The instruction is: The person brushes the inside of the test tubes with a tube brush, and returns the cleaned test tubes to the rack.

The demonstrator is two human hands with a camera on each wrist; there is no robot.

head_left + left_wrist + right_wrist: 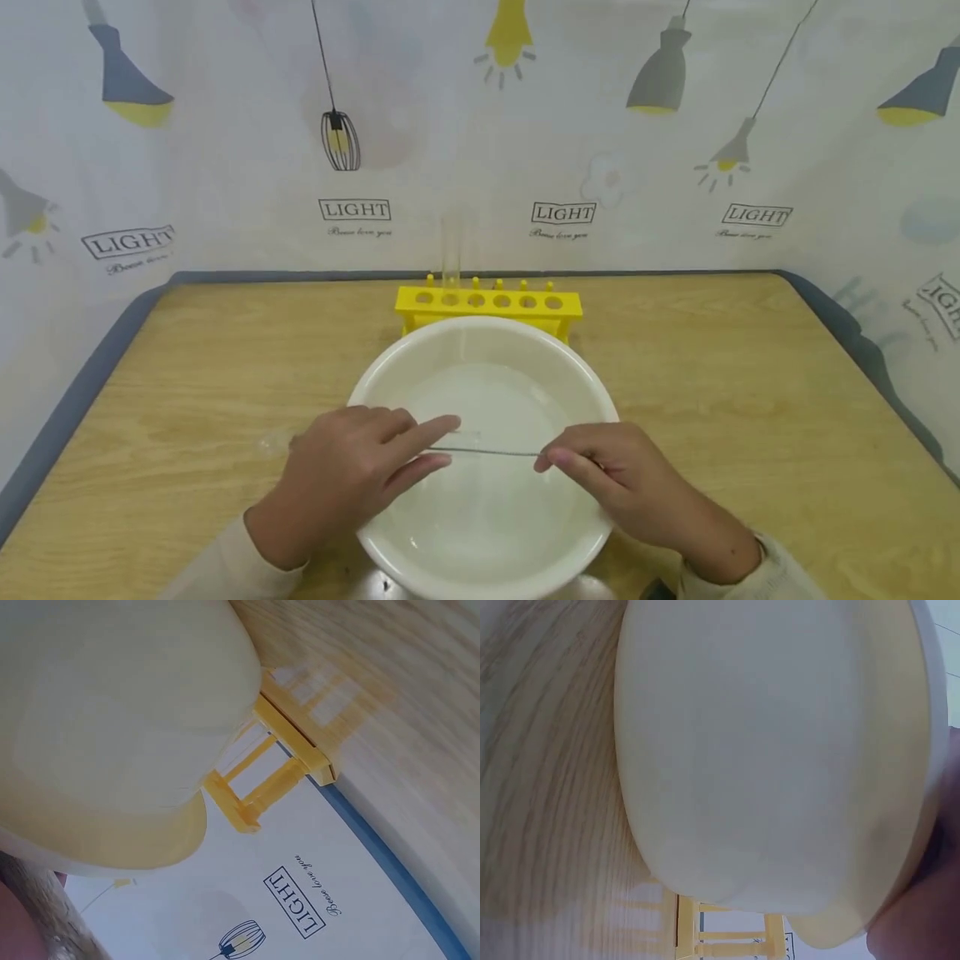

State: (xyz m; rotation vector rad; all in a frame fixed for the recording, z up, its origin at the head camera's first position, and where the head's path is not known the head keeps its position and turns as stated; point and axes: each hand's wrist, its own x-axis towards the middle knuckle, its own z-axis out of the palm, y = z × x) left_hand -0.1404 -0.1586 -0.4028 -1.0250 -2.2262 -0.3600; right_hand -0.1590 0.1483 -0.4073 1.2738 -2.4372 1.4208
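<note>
Over the white basin point(487, 550), my left hand point(341, 471) holds a clear test tube point(470, 437) sideways. Its mouth end shows past the index finger; a clear rounded end shows faintly left of the hand. My right hand point(626, 475) pinches a thin metal wire point(495, 452), which looks like the handle of a test tube brush. The wire runs level to the left hand, where its far part and any bristles are hidden. Shallow water seems to lie in the basin. Both wrist views show mostly the outside of the basin point(112, 712), with little of the hands.
Behind the basin stands a yellow test tube rack point(487, 302), with one clear upright tube point(451, 258) in it. The wooden table point(225, 358) ends at a wall sheet point(450, 125) printed with lamps. A dark object point(658, 590) lies at the front edge.
</note>
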